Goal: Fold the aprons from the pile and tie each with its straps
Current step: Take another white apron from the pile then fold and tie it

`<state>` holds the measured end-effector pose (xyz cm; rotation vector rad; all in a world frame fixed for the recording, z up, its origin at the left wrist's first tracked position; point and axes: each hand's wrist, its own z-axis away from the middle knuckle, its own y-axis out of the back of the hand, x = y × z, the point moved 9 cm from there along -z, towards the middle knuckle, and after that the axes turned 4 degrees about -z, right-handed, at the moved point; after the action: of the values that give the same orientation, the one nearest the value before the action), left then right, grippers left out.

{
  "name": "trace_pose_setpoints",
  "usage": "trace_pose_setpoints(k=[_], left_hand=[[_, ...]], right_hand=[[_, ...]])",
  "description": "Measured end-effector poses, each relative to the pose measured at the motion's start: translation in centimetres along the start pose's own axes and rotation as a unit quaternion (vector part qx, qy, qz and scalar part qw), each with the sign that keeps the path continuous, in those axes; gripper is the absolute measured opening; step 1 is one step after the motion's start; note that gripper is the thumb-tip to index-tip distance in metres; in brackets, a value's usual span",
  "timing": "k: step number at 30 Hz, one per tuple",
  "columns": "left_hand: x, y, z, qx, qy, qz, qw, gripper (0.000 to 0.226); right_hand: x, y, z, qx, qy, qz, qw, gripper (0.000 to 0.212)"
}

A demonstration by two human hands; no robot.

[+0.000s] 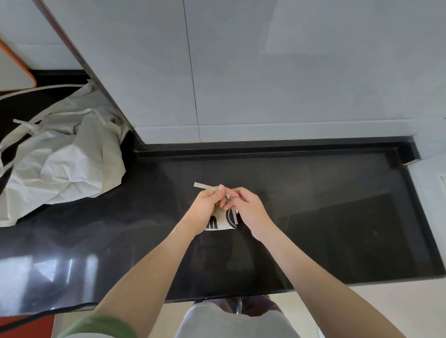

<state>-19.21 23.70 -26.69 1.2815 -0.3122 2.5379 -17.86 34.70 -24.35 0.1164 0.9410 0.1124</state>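
A small folded beige apron bundle [220, 222] with a black print lies on the black countertop [330, 213] at the middle, mostly hidden under my hands. My left hand [205, 208] pinches a beige strap [205, 186] whose free end sticks out to the left above the bundle. My right hand [248, 209] pinches another part of the strap right beside the left fingers, over the bundle's top. A crumpled pile of beige aprons [62, 165] with loose straps lies at the far left of the counter.
A grey tiled wall [273, 68] rises behind the counter, with a corner jutting out next to the pile. An orange-edged white board [10, 67] stands at the far left. The counter's front edge [236, 297] runs just before my body.
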Motion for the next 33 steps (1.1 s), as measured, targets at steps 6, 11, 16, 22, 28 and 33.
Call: trace_pose_setpoints(k=[6,11,16,22,28,33], left_hand=[[0.0,0.2,0.0,0.017,-0.031,-0.013,0.999,0.051],[0.2,-0.1,0.1,0.009,-0.039,-0.036,0.999,0.048],[0.5,-0.1,0.1,0.0,-0.057,-0.04,0.998,0.045],[0.4,-0.3,0.0,-0.017,-0.062,-0.039,0.997,0.042],[0.8,-0.8,0.3,-0.021,-0.046,0.019,0.999,0.046],[0.8,-1.3,0.3,0.019,-0.044,0.11,0.993,0.061]], right_hand=[[0.4,1.6,0.5,-0.003,-0.009,-0.315,0.949,0.018],[-0.7,1.9,0.1,-0.063,-0.018,-0.403,0.913,0.028],[0.6,1.4,-0.4,-0.042,-0.064,-0.41,0.909,0.041],[0.9,-0.1,0.3,-0.089,-0.067,-0.315,0.942,0.019],[0.8,0.3,0.1,-0.064,-0.056,-0.404,0.911,0.029],[0.8,0.2,-0.4,-0.012,-0.073,-0.45,0.89,0.031]])
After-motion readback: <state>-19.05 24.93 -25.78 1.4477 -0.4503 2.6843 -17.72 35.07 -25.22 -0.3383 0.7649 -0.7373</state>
